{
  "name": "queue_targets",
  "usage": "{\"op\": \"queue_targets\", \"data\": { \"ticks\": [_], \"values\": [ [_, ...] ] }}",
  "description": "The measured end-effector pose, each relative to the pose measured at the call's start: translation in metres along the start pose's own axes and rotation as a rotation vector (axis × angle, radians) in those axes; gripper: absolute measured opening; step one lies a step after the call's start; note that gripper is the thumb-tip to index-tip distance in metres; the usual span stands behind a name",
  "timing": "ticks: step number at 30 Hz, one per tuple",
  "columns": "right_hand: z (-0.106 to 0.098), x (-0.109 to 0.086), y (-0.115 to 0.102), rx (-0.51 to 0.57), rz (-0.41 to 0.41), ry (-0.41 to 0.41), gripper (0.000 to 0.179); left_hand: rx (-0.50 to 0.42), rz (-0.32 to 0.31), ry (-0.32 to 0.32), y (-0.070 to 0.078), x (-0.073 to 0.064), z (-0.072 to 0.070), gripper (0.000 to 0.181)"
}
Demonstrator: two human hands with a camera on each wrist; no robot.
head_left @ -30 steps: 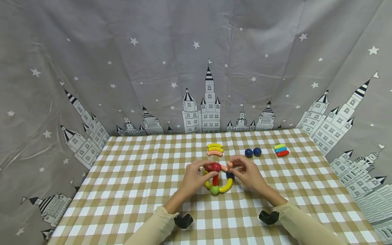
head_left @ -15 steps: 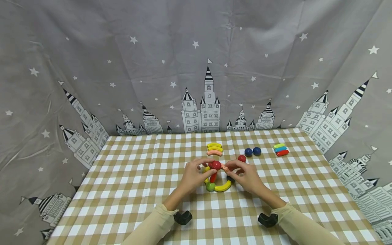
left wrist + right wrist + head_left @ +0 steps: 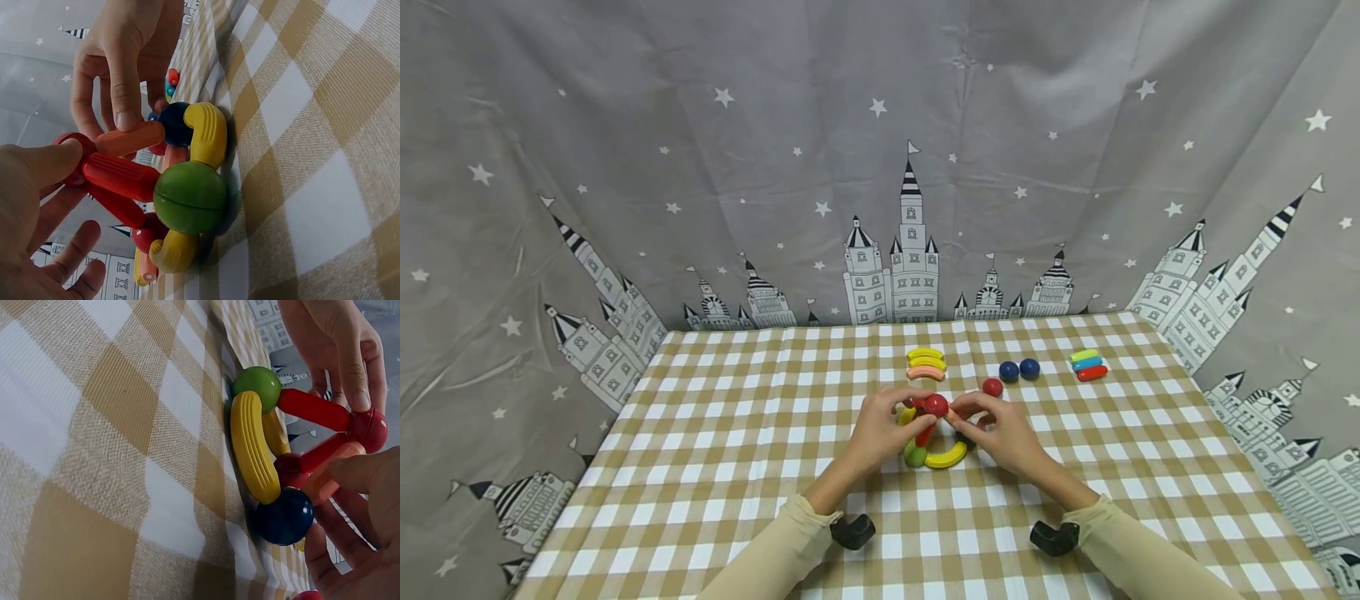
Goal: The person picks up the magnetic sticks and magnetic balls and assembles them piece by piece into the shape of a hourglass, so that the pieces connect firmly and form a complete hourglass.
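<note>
A frame of balls and sticks stands on the cloth between both hands. My left hand (image 3: 880, 425) pinches the red ball (image 3: 76, 159) at its top between thumb and fingers. Two straight red sticks (image 3: 119, 175) slope down from that ball, one to a green ball (image 3: 190, 197), the other to a lower red ball (image 3: 147, 232). My right hand (image 3: 1007, 433) pinches a straight peach stick (image 3: 328, 475), one end close by the top red ball, the other near a dark blue ball (image 3: 284, 515). A curved yellow stick (image 3: 255, 450) joins the green and blue balls along the base.
Behind the hands lie curved sticks, yellow (image 3: 926, 355) and peach (image 3: 926, 372). Two dark blue balls (image 3: 1009, 372) and a loose red ball (image 3: 992, 387) are right of them. Farther right are short green, blue and red sticks (image 3: 1092, 373). A grey castle curtain (image 3: 880, 208) hangs behind the table.
My right hand has tilted the peach stick from upright towards the top red ball. The base has turned slightly, its green ball shifting left. The loose red ball has come into view.
</note>
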State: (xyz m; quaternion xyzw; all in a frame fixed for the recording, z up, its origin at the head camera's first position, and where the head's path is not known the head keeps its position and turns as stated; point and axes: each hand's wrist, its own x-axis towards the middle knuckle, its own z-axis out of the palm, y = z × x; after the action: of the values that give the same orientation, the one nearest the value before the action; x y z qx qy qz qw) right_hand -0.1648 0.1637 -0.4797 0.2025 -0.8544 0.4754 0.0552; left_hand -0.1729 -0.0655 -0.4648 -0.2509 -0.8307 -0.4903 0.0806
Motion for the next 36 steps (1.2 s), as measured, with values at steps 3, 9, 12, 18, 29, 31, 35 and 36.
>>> {"op": "queue_targets", "data": {
  "ticks": [3,9,12,18,29,31,35,36],
  "values": [
    [0.0,0.0,0.0,-0.013,0.003,-0.004,0.017,0.004,-0.003,-0.012,0.0,0.0,0.001,0.03],
    [0.002,0.0,0.001,-0.021,-0.017,0.011,0.019,0.029,-0.024,-0.011,0.0,0.0,0.001,0.032],
    [0.002,-0.001,0.001,-0.011,-0.013,0.001,0.018,0.024,-0.038,-0.007,-0.001,-0.001,0.002,0.032],
    [-0.003,-0.001,-0.001,0.005,0.022,-0.032,0.018,0.011,-0.037,0.017,-0.004,-0.003,0.003,0.03],
    [-0.019,-0.004,0.005,-0.035,0.056,0.016,0.021,-0.03,-0.068,0.019,-0.001,-0.004,0.001,0.031],
    [-0.024,-0.004,0.008,-0.04,0.056,0.049,0.021,-0.034,-0.08,0.013,-0.002,-0.004,0.002,0.03],
    [-0.042,-0.004,0.015,-0.053,0.073,0.109,0.022,-0.049,-0.105,0.002,-0.003,-0.003,0.002,0.031],
    [-0.047,-0.004,0.018,-0.062,0.082,0.125,0.023,-0.049,-0.106,-0.001,-0.003,-0.003,0.002,0.031]
  ]
}}
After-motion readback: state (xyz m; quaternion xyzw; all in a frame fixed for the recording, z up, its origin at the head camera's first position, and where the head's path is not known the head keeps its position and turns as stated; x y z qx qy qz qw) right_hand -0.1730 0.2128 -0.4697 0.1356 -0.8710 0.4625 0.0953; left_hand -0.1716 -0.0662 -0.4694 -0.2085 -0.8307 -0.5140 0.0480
